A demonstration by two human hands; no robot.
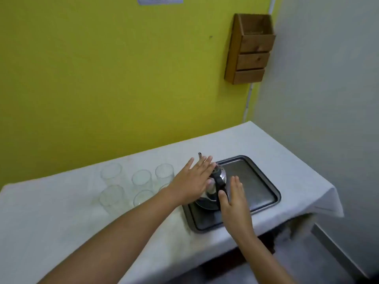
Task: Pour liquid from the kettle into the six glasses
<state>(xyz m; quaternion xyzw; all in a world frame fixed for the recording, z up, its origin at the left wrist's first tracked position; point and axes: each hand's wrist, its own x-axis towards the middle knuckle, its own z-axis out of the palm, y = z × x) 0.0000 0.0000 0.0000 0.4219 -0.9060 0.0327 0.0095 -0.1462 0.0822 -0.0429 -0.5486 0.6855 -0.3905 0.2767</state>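
Observation:
A shiny metal kettle [211, 194] with a black handle stands on the left part of a dark metal tray [256, 181]. Its spout tip pokes up behind my left hand [192, 181], which lies flat against the kettle's left side with fingers spread. My right hand [233, 199] is open just right of the black handle, thumb touching it. Several clear empty glasses [142, 179] stand in two rows on the white cloth, left of the tray; one is partly hidden by my left wrist.
The table [61, 222] is covered with a white cloth and stands against a yellow wall. Its right edge drops off near a grey wall. A wooden drawer box [250, 50] hangs on the wall above.

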